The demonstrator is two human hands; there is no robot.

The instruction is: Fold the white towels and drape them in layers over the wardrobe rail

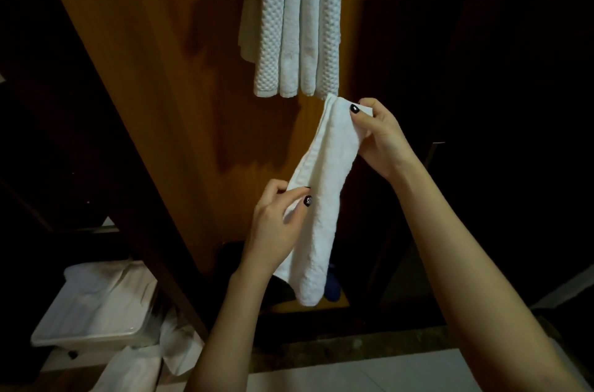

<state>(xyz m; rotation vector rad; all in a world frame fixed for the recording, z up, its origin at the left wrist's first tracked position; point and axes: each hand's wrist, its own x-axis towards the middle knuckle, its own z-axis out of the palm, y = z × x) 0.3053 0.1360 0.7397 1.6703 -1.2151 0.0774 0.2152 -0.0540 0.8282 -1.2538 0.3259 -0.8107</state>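
folded white towel (321, 198) pinched taut: right hand (379, 137) on top corner, left hand (276, 221) mid-edge, squaring fold before draping beside hung towels (295, 18).

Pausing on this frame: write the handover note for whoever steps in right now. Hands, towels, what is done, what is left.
Left hand: pinches the folded towel at its edge, about midway down.
Right hand: pinches the towel's top end.
Towel: folded into a long narrow strip, held in the air just below the hung towels.
Done: several white towels hang side by side; the rail is out of frame.
Left: drape this one with the others. The white tray lower left holds something white; unclear what.
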